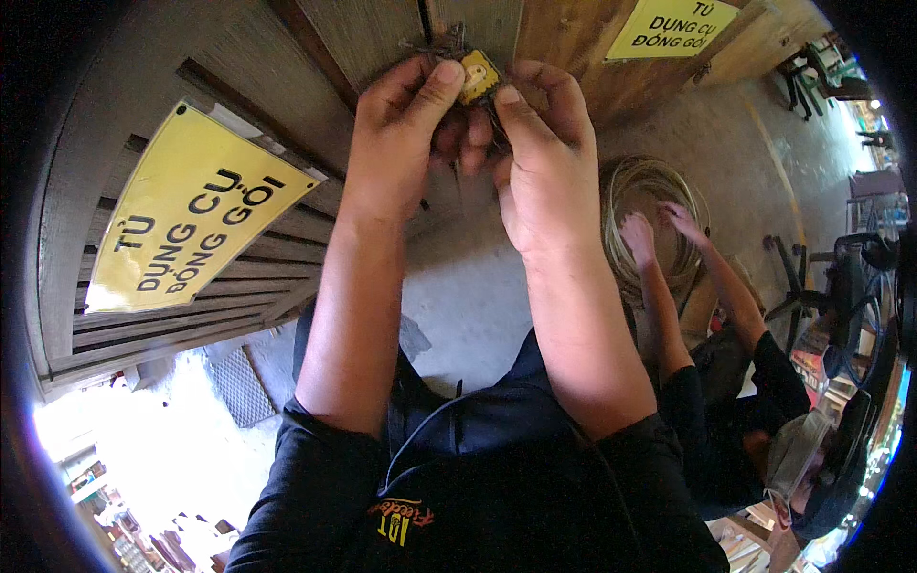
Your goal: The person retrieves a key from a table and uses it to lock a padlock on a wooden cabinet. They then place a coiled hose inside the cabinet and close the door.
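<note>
A small yellow block-shaped piece (480,76) with a paler patch is pinched between my two hands at the wooden cabinet doors (358,33). My left hand (406,110) is closed, its thumb pressed to the left side of the piece. On the other side, my right hand (544,119) is closed too, thumb against the lower right corner. Dark, thin wire-like strands (447,43) stick out above the piece and touch the left fingers. What exactly the yellow piece is, I cannot tell. Some fingertips are hidden behind it.
Yellow printed signs (205,215) are fixed to the slatted cabinet door on the left and the wooden panel at upper right. To my right, a co-worker (735,420) bends over a large coil of wire (621,205) on the concrete floor. Black chair parts (798,277) stand beyond.
</note>
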`<state>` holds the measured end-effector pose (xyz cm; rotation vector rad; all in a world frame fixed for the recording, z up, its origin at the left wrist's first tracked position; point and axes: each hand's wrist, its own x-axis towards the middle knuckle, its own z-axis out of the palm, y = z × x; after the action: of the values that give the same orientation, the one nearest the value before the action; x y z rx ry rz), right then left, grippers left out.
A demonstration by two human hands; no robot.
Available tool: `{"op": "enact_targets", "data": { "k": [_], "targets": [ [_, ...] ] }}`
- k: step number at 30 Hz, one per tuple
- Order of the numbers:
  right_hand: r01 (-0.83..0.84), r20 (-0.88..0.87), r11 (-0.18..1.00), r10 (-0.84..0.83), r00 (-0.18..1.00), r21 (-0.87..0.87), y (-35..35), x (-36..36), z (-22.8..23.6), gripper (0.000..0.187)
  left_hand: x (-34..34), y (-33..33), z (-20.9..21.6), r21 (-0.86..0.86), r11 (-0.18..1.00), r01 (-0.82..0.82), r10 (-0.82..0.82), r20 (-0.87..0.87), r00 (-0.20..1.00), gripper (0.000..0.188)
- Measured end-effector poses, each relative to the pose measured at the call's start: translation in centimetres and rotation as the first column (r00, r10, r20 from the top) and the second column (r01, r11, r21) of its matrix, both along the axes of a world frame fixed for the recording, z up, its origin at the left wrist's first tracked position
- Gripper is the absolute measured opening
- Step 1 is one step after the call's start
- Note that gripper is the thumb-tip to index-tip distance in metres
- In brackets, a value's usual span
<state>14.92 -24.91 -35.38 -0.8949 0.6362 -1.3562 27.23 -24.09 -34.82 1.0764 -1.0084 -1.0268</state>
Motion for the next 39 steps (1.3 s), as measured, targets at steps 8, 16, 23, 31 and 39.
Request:
{"op": "enact_targets", "data": {
  "k": [8,16,23,31,39],
  "targets": [
    [0.058,-0.578,0.741,-0.568,0.586,-0.669,1.2,-1.4,-0.3,0.010,0.4,0.2,0.2,0.033,0.999,-0.036,0.038,-0.078,0.996,0.026],
    [-0.146,-0.631,0.625,-0.694,0.346,-0.767,0.0,-1.7,0.6,0.008,-0.2,0.1,0.8,0.010,0.997,-0.074,0.073,0.030,0.997,0.027],
    [-0.363,0.045,0.883,0.367,0.929,0.297,0.8,-2.3,0.4,0.026,0.9,0.4,0.2,-0.027,0.997,-0.078,0.081,0.131,0.988,0.025],
    [0.196,-0.238,0.929,-0.277,0.931,-0.314,1.2,-0.7,-1.0,0.050,-0.6,2.4,-0.4,-0.522,0.834,-0.177,0.522,0.644,0.560,0.018],
    [-0.394,-0.310,0.919,0.375,0.874,0.001,-3.0,-2.0,0.8,0.026,0.8,6.9,1.5,-0.422,0.906,-0.005,0.355,0.755,0.551,0.017]
  ]
}}
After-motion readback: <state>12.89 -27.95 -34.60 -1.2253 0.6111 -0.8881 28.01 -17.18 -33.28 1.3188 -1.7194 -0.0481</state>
